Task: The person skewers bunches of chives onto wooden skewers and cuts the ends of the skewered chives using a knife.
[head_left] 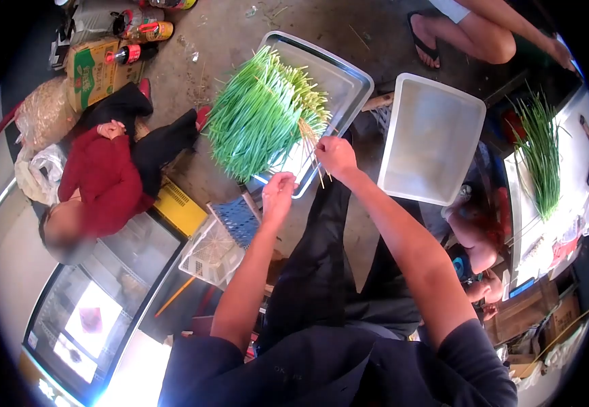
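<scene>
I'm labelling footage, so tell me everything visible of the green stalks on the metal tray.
The green stalks form a thick heap of long, thin, grass-like stems, bright green mostly, paler and yellowish towards the picture's right. They lie roughly side by side on the metal tray, hiding its left part in the picture. The left hand is at the heap's lower edge, the right hand by straw-coloured ends; grip is unclear.

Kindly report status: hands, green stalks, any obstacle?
Left hand and right hand at near end of metal tray, grips unclear. Green stalks heaped on tray. Nothing visible blocks the hands.
</scene>
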Motion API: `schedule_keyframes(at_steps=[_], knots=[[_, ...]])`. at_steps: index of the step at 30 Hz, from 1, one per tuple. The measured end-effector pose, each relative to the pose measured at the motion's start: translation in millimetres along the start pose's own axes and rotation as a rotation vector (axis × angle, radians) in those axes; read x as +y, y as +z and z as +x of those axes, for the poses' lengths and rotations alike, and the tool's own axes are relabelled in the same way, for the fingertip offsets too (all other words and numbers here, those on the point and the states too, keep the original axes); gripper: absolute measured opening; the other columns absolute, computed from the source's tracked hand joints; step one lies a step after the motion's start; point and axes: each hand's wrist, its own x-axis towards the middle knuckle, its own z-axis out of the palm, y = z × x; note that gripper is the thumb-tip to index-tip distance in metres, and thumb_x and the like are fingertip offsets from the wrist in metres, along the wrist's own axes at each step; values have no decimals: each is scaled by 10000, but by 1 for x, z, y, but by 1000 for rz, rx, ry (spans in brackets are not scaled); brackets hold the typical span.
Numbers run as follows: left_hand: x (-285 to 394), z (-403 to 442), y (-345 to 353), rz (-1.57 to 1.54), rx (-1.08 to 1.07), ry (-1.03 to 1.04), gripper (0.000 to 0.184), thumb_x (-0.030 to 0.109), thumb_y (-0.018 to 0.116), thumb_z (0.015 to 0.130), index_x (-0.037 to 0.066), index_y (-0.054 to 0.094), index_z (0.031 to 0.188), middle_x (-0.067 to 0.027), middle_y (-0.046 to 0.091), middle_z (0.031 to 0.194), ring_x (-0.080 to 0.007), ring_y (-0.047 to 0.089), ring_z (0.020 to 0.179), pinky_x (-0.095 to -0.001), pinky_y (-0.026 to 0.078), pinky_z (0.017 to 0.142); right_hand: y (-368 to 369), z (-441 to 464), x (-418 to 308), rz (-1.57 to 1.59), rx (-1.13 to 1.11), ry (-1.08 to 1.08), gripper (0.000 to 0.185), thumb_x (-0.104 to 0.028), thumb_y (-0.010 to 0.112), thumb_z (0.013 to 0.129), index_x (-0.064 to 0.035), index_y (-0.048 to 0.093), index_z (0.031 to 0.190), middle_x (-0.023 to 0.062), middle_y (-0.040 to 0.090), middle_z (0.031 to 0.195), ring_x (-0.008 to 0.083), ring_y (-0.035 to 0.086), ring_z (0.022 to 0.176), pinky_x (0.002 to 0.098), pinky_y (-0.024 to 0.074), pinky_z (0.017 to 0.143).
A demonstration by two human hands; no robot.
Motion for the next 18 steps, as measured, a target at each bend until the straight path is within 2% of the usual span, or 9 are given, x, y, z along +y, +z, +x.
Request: schedule_keyframes(at_steps=[2, 4, 5, 7, 9, 10, 14, 16, 18], knots=[[-8, 8, -12, 138, 59, 50, 194, 151, 648, 946, 24, 675, 1090, -50, 708, 984, -130, 680, 880, -268, 522, 745, -2, -8, -5, 78, -32, 29, 123, -123, 607, 794, -57, 710, 790, 190, 693, 826, 398, 675, 777, 455, 549, 711], [1, 13, -28, 18, 175, 103, 169, 155, 607, 963, 56, 690, 1072, -39, 707, 975, -129, 676, 895, -257, 514, 733, -9, -28, -9, 147, -33, -25, 98, -106, 600, 799, -46, 673, 771, 203, 676, 790, 405, 667, 745, 472, 542, 678], [10, 18, -39, -96, 258, 32, 199, 175, 606, 955, 58, 676, 1100, -59, 696, 1035, -154, 668, 945, -288, 519, 752, -14, -41, -10, 124, -1, -157, 77, -95, 602, 805, -44, 645, 766, 197, 665, 773, 402, 663, 732, 475, 535, 660], [38, 33, -69, -343, 372, -25, 324, 318, 572, 996, 48, 627, 1165, -111, 648, 1188, -245, 605, 1138, -421, 490, 921, -30, -73, -16, 70, 41, -350, 57, -72, 608, 812, -47, 594, 763, 181, 636, 738, 394, 651, 700, 480, 520, 620], [67, 50, -93, -572, 373, 9, 468, 427, 476, 1044, 29, 572, 1272, -172, 597, 1325, -304, 532, 1287, -471, 383, 1110, -46, -106, -18, 33, 27, -482, 65, -50, 624, 797, -77, 566, 788, 144, 593, 715, 376, 622, 646, 471, 506, 570], [88, 51, -101, -647, 239, 57, 541, 457, 426, 1056, -3, 552, 1310, -199, 543, 1419, -327, 475, 1362, -471, 344, 1153, -62, -122, -22, -18, -20, -546, 83, -47, 623, 787, -82, 556, 821, 130, 578, 735, 361, 615, 642, 451, 511, 558], [147, 45, -89, -687, -468, 170, 625, 509, 365, 1054, -30, 600, 1265, -233, 527, 1435, -370, 447, 1384, -468, 269, 1207, -128, -183, -37, -88, -110, -635, 144, -33, 615, 761, -69, 506, 846, 124, 558, 786, 346, 617, 665, 430, 512, 549], [174, 25, -54, -665, -797, 65, 739, 595, 346, 1022, -54, 629, 1231, -264, 568, 1374, -401, 448, 1378, -489, 271, 1195, -164, -207, -46, -28, -105, -642, 169, -27, 615, 742, -66, 485, 844, 119, 535, 793, 354, 609, 672, 449, 496, 551], [190, 9, -13, -543, -1117, -62, 898, 699, 250, 985, -76, 615, 1252, -297, 593, 1322, -426, 475, 1349, -499, 274, 1186, -195, -229, -47, -19, -99, -593, 137, -39, 629, 786, -53, 530, 880, 127, 551, 811, 364, 613, 702, 441, 507, 593]])
